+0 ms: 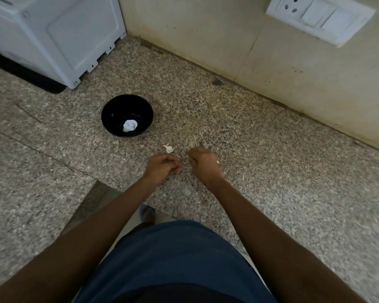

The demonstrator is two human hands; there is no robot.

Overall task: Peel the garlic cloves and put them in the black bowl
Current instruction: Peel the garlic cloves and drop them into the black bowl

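One clove: a white garlic piece [168, 148] lies loose on the counter [239, 132], just beyond the left hand [162, 166], well in from the counter's front edge.
Bowl: the black bowl [109, 114] sits nearer the back wall and holds white garlic [130, 125].
Hands: both curled and apart; the right hand [202, 161] is fisted, and whether either pinches anything cannot be told.
Risk: the loose piece is small and pale on speckled stone, so a knuckle could flick it away unnoticed.
Risk two: skin scraps might land among peeled cloves.
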